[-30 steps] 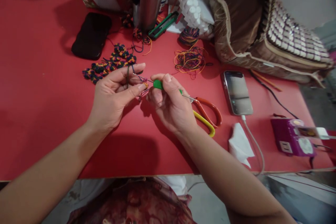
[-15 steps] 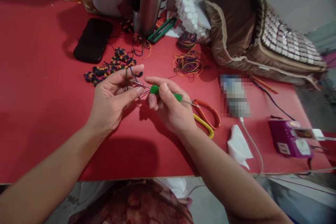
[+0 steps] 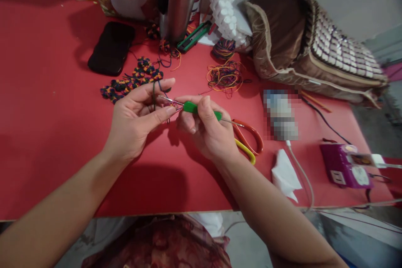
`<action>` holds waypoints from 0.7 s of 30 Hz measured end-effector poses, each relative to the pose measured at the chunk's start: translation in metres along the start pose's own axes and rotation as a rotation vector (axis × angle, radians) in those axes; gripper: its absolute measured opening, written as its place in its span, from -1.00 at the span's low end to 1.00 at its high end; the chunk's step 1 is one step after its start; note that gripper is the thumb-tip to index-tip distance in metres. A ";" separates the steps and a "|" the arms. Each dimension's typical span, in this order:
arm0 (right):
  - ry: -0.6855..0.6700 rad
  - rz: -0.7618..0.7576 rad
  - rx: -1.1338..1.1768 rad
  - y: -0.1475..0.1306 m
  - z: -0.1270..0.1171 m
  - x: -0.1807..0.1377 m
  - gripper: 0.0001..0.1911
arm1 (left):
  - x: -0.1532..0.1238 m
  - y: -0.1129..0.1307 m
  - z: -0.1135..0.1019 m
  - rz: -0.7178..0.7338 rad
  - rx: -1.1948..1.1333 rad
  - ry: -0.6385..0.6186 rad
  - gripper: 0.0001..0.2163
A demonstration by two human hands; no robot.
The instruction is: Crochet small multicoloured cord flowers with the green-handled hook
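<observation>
My right hand [image 3: 205,132] is closed around a crochet hook with a green grip [image 3: 201,110], its metal tip pointing left. My left hand [image 3: 136,119] pinches a small bit of multicoloured crochet work [image 3: 171,104] between thumb and fingers, with dark yarn [image 3: 153,92] looped over the index finger. The hook's tip meets the work at my left fingertips. Both hands hover just above the red table [image 3: 47,104]. A strip of finished crochet pieces [image 3: 132,79] lies just beyond my left hand.
Red and yellow scissors [image 3: 248,142] lie right of my right hand. A loose yarn tangle [image 3: 225,76], a black case [image 3: 111,48], a steel flask [image 3: 177,2], a brown bag [image 3: 301,42], a charging phone [image 3: 280,114], a tissue [image 3: 284,176] and a purple power strip [image 3: 345,169] surround them.
The hook pulled back slightly to the right and the right-hand grip shifted. The view tilted a little between the earliest frame and the later ones. The left hand keeps its pinch.
</observation>
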State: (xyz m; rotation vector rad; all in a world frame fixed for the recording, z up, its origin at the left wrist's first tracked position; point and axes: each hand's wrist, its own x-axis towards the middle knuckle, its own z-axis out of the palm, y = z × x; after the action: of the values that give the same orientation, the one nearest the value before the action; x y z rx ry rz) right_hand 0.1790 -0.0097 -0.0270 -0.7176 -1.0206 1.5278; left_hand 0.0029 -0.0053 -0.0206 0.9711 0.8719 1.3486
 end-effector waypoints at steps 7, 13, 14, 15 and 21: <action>0.032 0.071 0.029 -0.005 0.007 0.006 -0.51 | 0.002 -0.002 -0.006 0.050 0.016 -0.046 -0.71; 0.049 0.133 0.140 -0.008 0.011 0.009 -0.44 | 0.005 0.003 0.000 -0.022 -0.120 0.028 -0.75; 0.051 0.136 0.151 -0.008 0.012 0.009 -0.43 | 0.005 0.006 0.002 -0.047 -0.140 0.075 -0.77; 0.051 0.140 0.157 -0.009 0.012 0.008 -0.43 | 0.006 0.008 0.005 -0.065 -0.158 0.114 -0.77; 0.082 0.120 0.066 -0.008 0.012 0.006 -0.47 | 0.005 0.013 0.011 -0.107 -0.209 0.152 -0.66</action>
State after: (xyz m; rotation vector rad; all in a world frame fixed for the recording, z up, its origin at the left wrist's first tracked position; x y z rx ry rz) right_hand 0.1710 -0.0062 -0.0140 -0.8009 -0.8753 1.6144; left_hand 0.0086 -0.0011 -0.0041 0.6587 0.8645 1.4033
